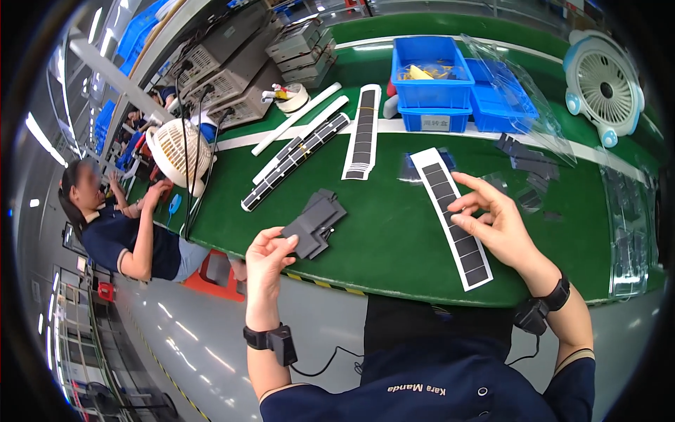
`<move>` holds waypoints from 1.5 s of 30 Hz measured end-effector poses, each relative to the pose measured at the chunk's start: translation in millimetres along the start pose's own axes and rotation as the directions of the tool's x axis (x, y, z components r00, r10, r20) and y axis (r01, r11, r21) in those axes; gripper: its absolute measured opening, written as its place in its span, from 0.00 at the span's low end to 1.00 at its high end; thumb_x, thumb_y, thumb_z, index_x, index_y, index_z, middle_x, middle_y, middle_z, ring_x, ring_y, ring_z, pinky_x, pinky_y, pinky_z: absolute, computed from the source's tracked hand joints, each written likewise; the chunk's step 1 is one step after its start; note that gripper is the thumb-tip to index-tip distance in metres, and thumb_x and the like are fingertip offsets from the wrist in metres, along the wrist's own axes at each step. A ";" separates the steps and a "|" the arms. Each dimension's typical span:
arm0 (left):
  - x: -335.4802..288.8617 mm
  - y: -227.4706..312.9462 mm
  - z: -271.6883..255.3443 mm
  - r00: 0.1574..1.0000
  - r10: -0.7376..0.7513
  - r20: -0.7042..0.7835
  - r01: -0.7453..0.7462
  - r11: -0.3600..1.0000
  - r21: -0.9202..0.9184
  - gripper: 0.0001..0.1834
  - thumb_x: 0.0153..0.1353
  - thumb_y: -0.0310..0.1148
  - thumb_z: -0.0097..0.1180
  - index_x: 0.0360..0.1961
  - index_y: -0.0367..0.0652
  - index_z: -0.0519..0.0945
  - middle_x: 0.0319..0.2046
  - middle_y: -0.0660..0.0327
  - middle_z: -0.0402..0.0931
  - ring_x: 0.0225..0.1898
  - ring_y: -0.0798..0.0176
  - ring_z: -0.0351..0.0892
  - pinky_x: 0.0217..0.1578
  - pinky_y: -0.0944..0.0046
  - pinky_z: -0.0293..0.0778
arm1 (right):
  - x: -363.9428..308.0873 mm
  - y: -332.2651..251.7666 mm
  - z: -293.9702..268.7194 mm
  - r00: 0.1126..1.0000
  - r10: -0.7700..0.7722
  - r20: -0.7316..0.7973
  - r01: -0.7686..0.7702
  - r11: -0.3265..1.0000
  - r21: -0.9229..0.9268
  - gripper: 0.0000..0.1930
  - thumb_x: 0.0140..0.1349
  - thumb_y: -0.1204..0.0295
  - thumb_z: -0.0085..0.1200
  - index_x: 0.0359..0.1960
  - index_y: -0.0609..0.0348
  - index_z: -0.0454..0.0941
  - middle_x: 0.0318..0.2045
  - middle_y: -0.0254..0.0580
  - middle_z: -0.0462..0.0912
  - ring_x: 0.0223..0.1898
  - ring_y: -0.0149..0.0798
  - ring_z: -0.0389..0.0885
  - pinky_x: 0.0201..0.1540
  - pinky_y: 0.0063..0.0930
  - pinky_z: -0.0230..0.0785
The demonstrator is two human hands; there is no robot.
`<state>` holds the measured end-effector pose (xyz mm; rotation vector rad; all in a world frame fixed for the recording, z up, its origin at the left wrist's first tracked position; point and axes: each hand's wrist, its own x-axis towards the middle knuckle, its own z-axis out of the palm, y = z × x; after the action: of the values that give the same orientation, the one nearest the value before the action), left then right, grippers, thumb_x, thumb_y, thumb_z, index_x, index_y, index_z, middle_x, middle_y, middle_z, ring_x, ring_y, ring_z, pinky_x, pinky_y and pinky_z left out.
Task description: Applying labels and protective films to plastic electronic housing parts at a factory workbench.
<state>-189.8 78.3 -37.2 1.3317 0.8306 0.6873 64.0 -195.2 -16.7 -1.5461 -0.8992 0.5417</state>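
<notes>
My left hand (268, 259) pinches the near edge of a dark grey, angular plastic part (309, 232) between thumb and fingers. The part is just above the green table; whether it is one piece or more I cannot tell. My right hand (496, 221) is over a white backing strip (435, 161) with a row of black rectangular stickers. Thumb and a finger are drawn together at the strip's left side while the index finger reaches out above them. What lies between those fingertips, if anything, is too small to make out.
Further black-sticker strips (362, 133) and long rolled strips (299, 162) lie left of centre. Blue bins (432, 91) stand at the back. Grey pieces (527, 158) and clear plastic lie right, near a white fan (605, 84). A co-worker (133, 225) sits at left beside another fan (179, 155).
</notes>
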 end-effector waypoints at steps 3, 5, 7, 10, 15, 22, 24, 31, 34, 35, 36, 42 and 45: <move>-3.6 -0.1 7.2 0.991 0.125 -0.046 -0.102 0.936 0.336 0.18 0.49 0.31 0.68 0.40 0.38 0.77 0.25 0.65 0.78 0.26 0.72 0.77 0.24 0.75 0.72 | 2.1 -23.0 17.0 0.989 0.004 0.149 0.013 0.993 -0.114 0.41 0.54 0.74 0.60 0.68 0.46 0.51 0.39 0.44 0.82 0.37 0.32 0.80 0.40 0.26 0.73; -7.5 7.8 14.2 0.950 0.299 -0.086 -0.160 0.706 0.690 0.27 0.44 0.40 0.72 0.43 0.35 0.78 0.29 0.60 0.76 0.30 0.67 0.76 0.29 0.69 0.72 | 7.2 -31.9 29.8 0.960 0.016 0.279 0.021 0.991 -0.130 0.48 0.55 0.72 0.61 0.70 0.43 0.39 0.42 0.48 0.81 0.40 0.37 0.81 0.45 0.31 0.73; -2.2 3.0 6.3 0.940 0.340 -0.031 -0.212 0.653 0.727 0.29 0.44 0.41 0.71 0.45 0.35 0.78 0.32 0.58 0.76 0.33 0.66 0.75 0.31 0.68 0.72 | 12.4 -38.3 47.9 0.905 0.121 0.409 -0.091 0.991 -0.094 0.51 0.56 0.66 0.61 0.70 0.42 0.31 0.51 0.61 0.74 0.51 0.46 0.76 0.51 0.35 0.70; 0.9 5.1 3.9 0.949 0.311 0.054 -0.243 0.614 0.751 0.33 0.44 0.45 0.71 0.48 0.35 0.77 0.37 0.54 0.74 0.38 0.61 0.75 0.36 0.64 0.73 | 23.7 -27.2 81.5 0.828 0.212 0.519 -0.191 0.977 -0.095 0.53 0.58 0.60 0.59 0.69 0.42 0.24 0.63 0.71 0.54 0.65 0.54 0.58 0.61 0.42 0.60; 1.4 4.4 10.1 0.950 0.289 0.121 -0.284 0.634 0.719 0.31 0.43 0.43 0.71 0.45 0.34 0.78 0.34 0.56 0.73 0.36 0.61 0.74 0.38 0.63 0.73 | 38.6 -12.5 125.1 0.860 0.303 0.411 -0.401 0.898 0.178 0.50 0.61 0.65 0.56 0.69 0.42 0.22 0.66 0.69 0.46 0.67 0.52 0.53 0.65 0.38 0.53; -5.2 -1.5 14.0 0.927 0.365 0.079 -0.337 0.727 0.598 0.28 0.39 0.34 0.73 0.43 0.36 0.77 0.32 0.63 0.70 0.33 0.68 0.67 0.34 0.69 0.69 | 48.4 -13.8 148.8 0.906 0.274 0.323 -0.400 0.803 0.442 0.47 0.63 0.74 0.51 0.69 0.41 0.23 0.67 0.67 0.43 0.67 0.49 0.53 0.65 0.33 0.52; -7.7 -2.6 16.9 0.917 0.392 0.073 -0.359 0.731 0.580 0.29 0.39 0.34 0.72 0.44 0.37 0.76 0.33 0.64 0.70 0.33 0.67 0.67 0.36 0.68 0.68 | 53.7 -10.8 153.4 0.911 0.271 0.310 -0.393 0.796 0.460 0.46 0.64 0.77 0.48 0.69 0.40 0.22 0.67 0.66 0.43 0.67 0.49 0.53 0.65 0.32 0.52; -6.7 -10.5 18.1 0.884 0.453 0.111 -0.414 0.653 0.634 0.28 0.46 0.35 0.68 0.48 0.34 0.75 0.40 0.56 0.71 0.40 0.59 0.69 0.44 0.63 0.68 | 58.9 -8.4 176.8 0.938 0.216 0.272 -0.335 0.767 0.547 0.46 0.63 0.80 0.47 0.69 0.39 0.22 0.68 0.65 0.32 0.70 0.51 0.42 0.66 0.33 0.47; -4.2 -6.4 13.7 0.877 0.444 0.184 -0.433 0.562 0.705 0.32 0.51 0.39 0.65 0.54 0.32 0.71 0.43 0.52 0.72 0.46 0.52 0.70 0.48 0.59 0.67 | 56.2 -11.2 180.7 0.931 0.233 0.282 -0.353 0.776 0.523 0.46 0.63 0.80 0.46 0.69 0.39 0.21 0.68 0.65 0.30 0.71 0.50 0.39 0.67 0.33 0.46; -2.3 -4.3 11.9 0.887 0.400 0.230 -0.439 0.573 0.693 0.33 0.51 0.40 0.65 0.55 0.31 0.70 0.43 0.51 0.72 0.46 0.52 0.70 0.49 0.58 0.67 | 56.0 -12.1 180.8 0.921 0.249 0.300 -0.375 0.775 0.509 0.46 0.64 0.80 0.46 0.69 0.39 0.21 0.68 0.65 0.31 0.71 0.50 0.39 0.67 0.34 0.45; -1.1 -1.8 11.4 0.894 0.357 0.272 -0.440 0.585 0.681 0.34 0.52 0.40 0.64 0.56 0.31 0.69 0.42 0.51 0.72 0.46 0.52 0.70 0.49 0.58 0.67 | 57.2 -13.3 179.6 0.918 0.248 0.309 -0.379 0.779 0.501 0.46 0.64 0.80 0.46 0.69 0.39 0.21 0.68 0.65 0.31 0.71 0.50 0.39 0.67 0.34 0.45; 16.0 9.9 9.5 0.921 0.171 0.350 -0.376 0.628 0.682 0.47 0.49 0.44 0.67 0.64 0.34 0.58 0.45 0.47 0.72 0.49 0.53 0.71 0.48 0.58 0.69 | 58.9 -17.5 170.7 0.890 0.285 0.357 -0.452 0.657 0.603 0.46 0.64 0.79 0.46 0.68 0.35 0.21 0.70 0.56 0.35 0.71 0.44 0.43 0.67 0.34 0.46; 15.3 9.9 13.7 0.931 0.161 0.327 -0.342 0.701 0.626 0.48 0.47 0.40 0.67 0.65 0.33 0.56 0.41 0.49 0.71 0.43 0.52 0.72 0.46 0.58 0.70 | 58.1 -9.4 167.5 0.896 0.237 0.375 -0.432 0.664 0.610 0.45 0.66 0.72 0.48 0.69 0.33 0.22 0.70 0.56 0.34 0.69 0.40 0.47 0.68 0.36 0.45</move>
<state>-169.6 84.7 -28.6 2.1896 0.7160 0.4105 -32.9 -46.9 -29.8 -0.9503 -0.4925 1.2331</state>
